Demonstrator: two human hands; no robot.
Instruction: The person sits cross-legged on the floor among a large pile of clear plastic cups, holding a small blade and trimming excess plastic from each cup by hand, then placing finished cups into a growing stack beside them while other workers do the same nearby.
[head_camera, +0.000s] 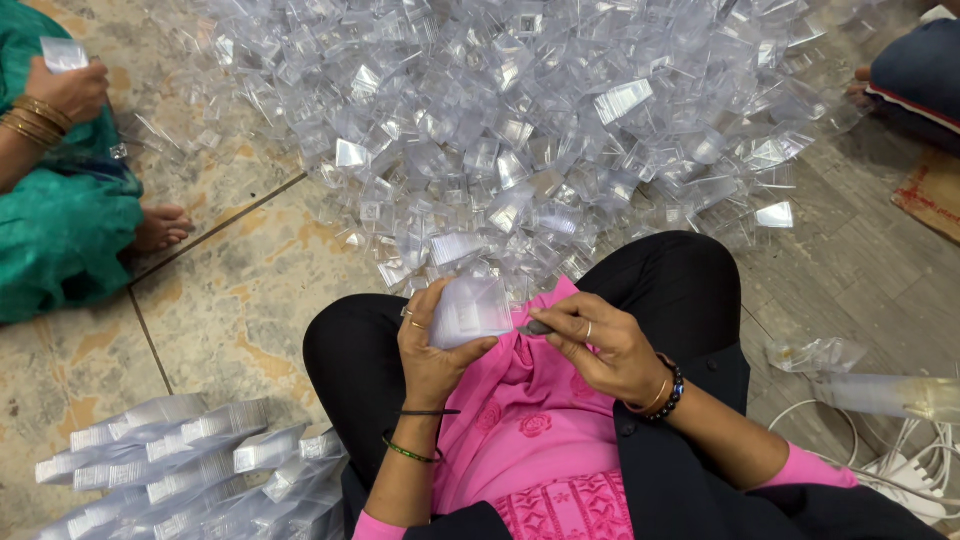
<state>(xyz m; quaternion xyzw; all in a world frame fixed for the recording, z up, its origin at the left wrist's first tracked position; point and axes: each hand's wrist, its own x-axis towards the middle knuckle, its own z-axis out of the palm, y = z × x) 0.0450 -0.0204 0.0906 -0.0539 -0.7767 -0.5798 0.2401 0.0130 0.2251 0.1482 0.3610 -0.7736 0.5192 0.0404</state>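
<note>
The left hand (432, 345) is curled tight around a small clear packet (470, 308). The right hand (598, 342) pinches the packet's right edge. Bare floor (230, 300) lies at middle left.

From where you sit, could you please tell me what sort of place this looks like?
Probably an informal packing workspace on a tiled floor: a big heap of clear plastic pouches, sorted stacks beside the knee, and another seated person's hand holding a pouch.

The heap of clear pouches (500, 130) was cut off by the top edge. What was pinched between the right hand (605, 345) and the left hand's (430, 350) pouch (470, 310) could not be told. The stacked bundles (190, 460) were cropped at the bottom.
</note>
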